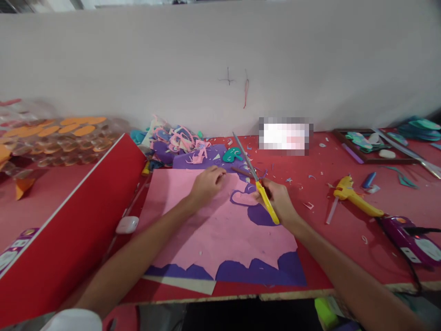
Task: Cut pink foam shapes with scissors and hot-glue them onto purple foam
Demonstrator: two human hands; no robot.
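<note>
White rounded object (72, 321): showing nearest the camera, cut off below the surface's front left corner.
Pink foam-like sheet (223, 239): lying flat at the middle of the red surface (320, 184), its jagged lower side facing the front edge.
Purple sheet (241, 272): lying under the pink one, showing along the front edge and through gaps at its right.
Left hand (207, 186): resting over the pink sheet, its fingers curling inward; whether they are pinching anything, I cannot tell.
Right hand (279, 198): holding the scissors, its fingers wrapping the handles.
Yellow-handled metal scissors (259, 187): pointing toward the back edge, tilting leftward, blades lying together.
Small pink piece with a purple outline (242, 198): lying just beside the right thumb.
Tall red panel (82, 207): leaning along the left side.
Tangled heap of coloured scraps (177, 142): sitting against the back edge, left of centre.
Yellow glue gun (360, 201): lying toward the right edge, near a purple-and-white power strip (408, 241).
</note>
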